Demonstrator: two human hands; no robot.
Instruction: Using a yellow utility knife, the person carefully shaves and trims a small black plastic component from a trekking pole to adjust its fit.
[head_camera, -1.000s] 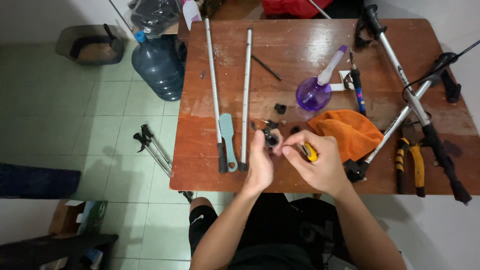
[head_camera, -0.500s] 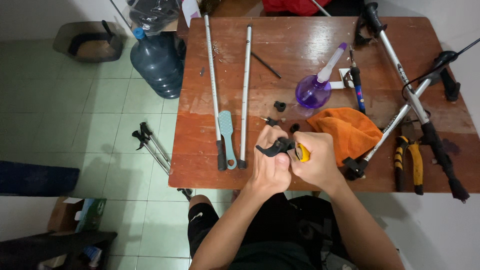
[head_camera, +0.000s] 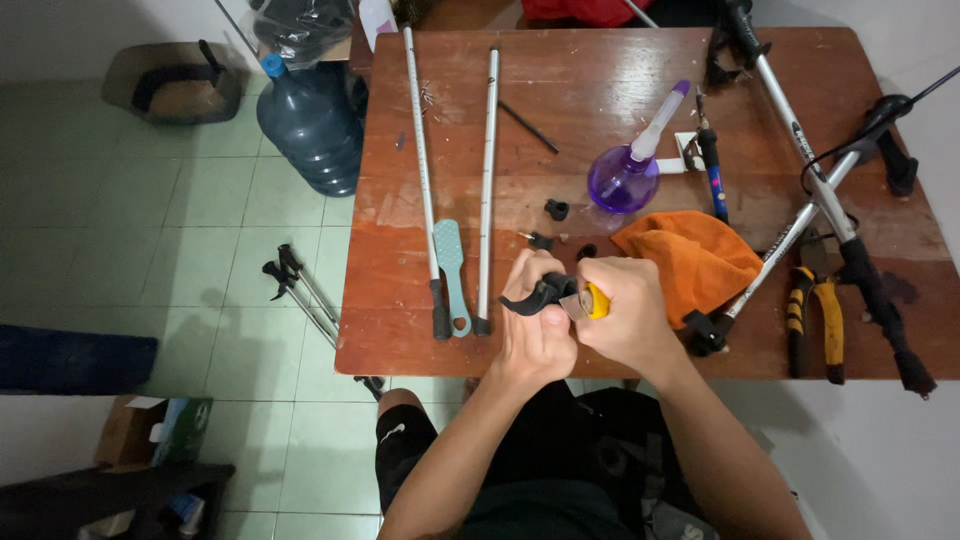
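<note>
My left hand (head_camera: 535, 335) grips a small black plastic part (head_camera: 538, 293) with a curved lever sticking out to the left. Pressed against it, my right hand (head_camera: 628, 315) is closed around a tool with a yellow handle (head_camera: 596, 300), its tip meeting the black part between my hands. Both hands hover over the near edge of a brown wooden table (head_camera: 620, 205). An orange cloth (head_camera: 695, 255) lies just right of my right hand.
Two long silver poles (head_camera: 487, 180) and a teal flat tool (head_camera: 451, 270) lie left of my hands. A purple spray bottle (head_camera: 625, 175), small black parts (head_camera: 556, 209), yellow-handled pliers (head_camera: 815, 315) and crossed metal poles (head_camera: 820, 190) fill the right. A blue water jug (head_camera: 312, 120) stands on the floor.
My hands have drawn together and turned the black part, so its lever now points left. The yellow-handled tool has moved in against the part.
</note>
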